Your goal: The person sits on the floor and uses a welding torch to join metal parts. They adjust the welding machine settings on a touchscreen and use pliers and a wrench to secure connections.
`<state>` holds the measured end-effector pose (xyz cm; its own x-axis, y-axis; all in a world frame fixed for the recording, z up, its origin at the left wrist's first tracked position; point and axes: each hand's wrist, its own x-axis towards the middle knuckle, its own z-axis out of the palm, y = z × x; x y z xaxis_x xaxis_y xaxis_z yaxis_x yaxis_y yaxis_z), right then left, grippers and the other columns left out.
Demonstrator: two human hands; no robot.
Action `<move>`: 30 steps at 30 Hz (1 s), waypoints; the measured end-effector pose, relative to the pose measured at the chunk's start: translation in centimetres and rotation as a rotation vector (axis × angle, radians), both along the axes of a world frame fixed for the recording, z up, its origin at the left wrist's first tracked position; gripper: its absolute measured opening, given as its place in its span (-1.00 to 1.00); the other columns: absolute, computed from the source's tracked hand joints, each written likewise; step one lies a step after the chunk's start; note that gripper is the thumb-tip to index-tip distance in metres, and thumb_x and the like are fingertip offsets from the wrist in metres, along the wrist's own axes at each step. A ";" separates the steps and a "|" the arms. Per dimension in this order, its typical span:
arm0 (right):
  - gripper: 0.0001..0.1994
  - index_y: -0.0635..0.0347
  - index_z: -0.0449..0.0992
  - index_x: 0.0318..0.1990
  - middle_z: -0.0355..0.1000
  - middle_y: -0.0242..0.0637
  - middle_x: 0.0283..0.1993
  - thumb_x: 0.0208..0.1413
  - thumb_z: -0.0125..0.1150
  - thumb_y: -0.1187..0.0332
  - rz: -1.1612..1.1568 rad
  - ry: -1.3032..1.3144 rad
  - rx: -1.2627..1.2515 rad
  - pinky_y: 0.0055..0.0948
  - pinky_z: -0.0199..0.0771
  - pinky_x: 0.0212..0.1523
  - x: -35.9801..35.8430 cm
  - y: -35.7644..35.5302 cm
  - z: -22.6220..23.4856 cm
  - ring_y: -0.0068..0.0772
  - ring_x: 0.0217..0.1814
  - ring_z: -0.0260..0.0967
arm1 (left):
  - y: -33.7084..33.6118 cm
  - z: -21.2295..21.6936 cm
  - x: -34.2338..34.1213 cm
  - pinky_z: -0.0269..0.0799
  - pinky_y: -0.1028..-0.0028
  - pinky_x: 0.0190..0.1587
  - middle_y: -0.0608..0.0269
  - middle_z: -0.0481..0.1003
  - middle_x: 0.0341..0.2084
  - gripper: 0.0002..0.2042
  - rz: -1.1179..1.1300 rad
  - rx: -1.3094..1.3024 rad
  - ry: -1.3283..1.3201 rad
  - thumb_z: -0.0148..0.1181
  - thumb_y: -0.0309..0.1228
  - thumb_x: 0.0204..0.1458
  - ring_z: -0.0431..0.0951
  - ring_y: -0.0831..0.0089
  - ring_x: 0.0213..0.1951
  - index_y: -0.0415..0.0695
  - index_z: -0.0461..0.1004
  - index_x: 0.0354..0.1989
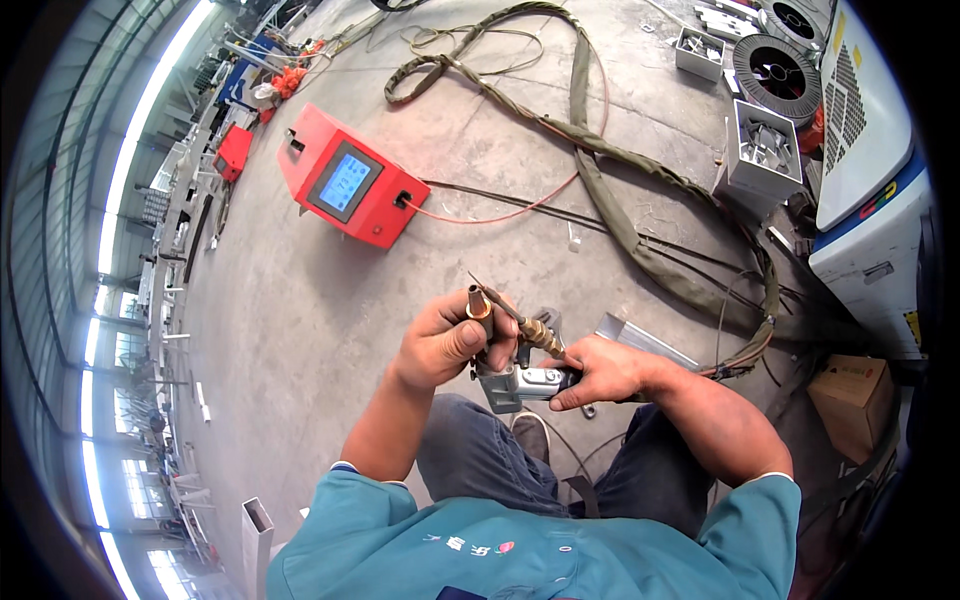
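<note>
My right hand (605,372) is wrapped round the handle of a handheld welding torch (541,382) with a silver-grey body and a black grip. Alongside that body, a brass fitting (540,336) carries a slim tube with a thin tip pointing up and away to the left. My left hand (440,343) is closed on a copper-coloured nozzle (480,304), its narrow end upward, thumb on the near side. The nozzle is right beside the slim tube; my fingers hide whether it is joined to the torch.
A red wire feeder box (350,180) with a lit screen stands ahead on the concrete floor. A thick sleeved cable (610,215) loops across to the right. Beyond it are a wire spool (777,77), a grey bin of metal offcuts (765,150), a white machine (870,260) and a cardboard box (852,405).
</note>
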<state>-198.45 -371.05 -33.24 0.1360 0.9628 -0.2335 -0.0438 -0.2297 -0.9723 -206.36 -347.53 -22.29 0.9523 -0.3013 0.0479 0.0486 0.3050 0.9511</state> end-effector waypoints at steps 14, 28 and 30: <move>-0.42 0.30 0.55 0.22 0.65 -0.16 -0.13 0.11 0.52 0.17 -0.117 -0.047 -0.030 -0.32 0.56 0.01 0.2 0.2 0.2 -0.40 -0.09 0.57 | -2.9 -0.4 0.1 0.38 0.55 -0.39 0.32 0.46 -0.48 -0.68 0.453 0.290 -0.104 0.07 -0.19 0.45 0.43 0.60 -0.44 -0.28 0.43 -0.05; -0.43 0.24 0.60 0.18 0.66 -0.26 -0.18 0.07 0.56 0.12 -0.183 -0.009 -0.105 -0.38 0.51 0.01 1.1 -0.6 -0.9 -0.52 -0.12 0.51 | 0.5 -2.9 2.3 0.53 0.49 -0.20 0.16 0.59 -0.17 -0.57 0.338 0.214 -0.137 0.09 -0.11 0.42 0.62 0.46 -0.16 -0.25 0.41 0.19; -0.45 0.26 0.62 0.15 0.65 -0.28 -0.20 0.06 0.56 0.15 -0.223 -0.024 -0.139 -0.38 0.51 0.00 1.2 -1.1 -2.5 -0.55 -0.14 0.49 | 4.7 -5.7 2.7 0.57 0.43 -0.10 0.12 0.57 0.01 -0.51 0.469 0.141 0.057 0.12 -0.07 0.40 0.63 0.37 -0.01 -0.20 0.37 0.30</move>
